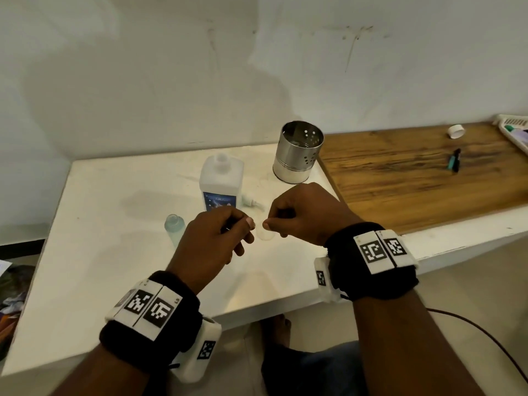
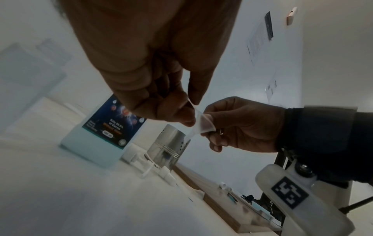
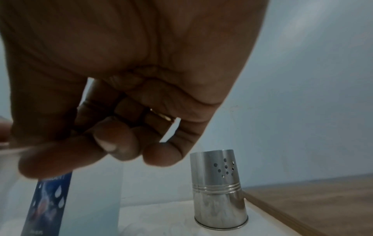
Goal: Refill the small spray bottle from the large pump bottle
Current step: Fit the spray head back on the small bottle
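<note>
The large white bottle (image 1: 221,181), blue label facing me, stands at the back of the white table (image 1: 114,252) with its neck open and no pump on it. To its left front stands the small clear spray bottle (image 1: 174,225), also uncapped. A white pump or spray head (image 1: 251,202) lies to the right of the large bottle. Above the table in front of the large bottle, my left hand (image 1: 247,224) and right hand (image 1: 267,224) both pinch a small clear funnel (image 2: 203,126). In the left wrist view the large bottle (image 2: 109,127) stands behind the funnel.
A perforated steel cup (image 1: 298,155) stands at the table's back right. To the right lies a wooden board (image 1: 414,172) with a white cap (image 1: 455,130), a teal and black item (image 1: 453,160) and a white basket (image 1: 514,130). Clutter sits on the floor at the left.
</note>
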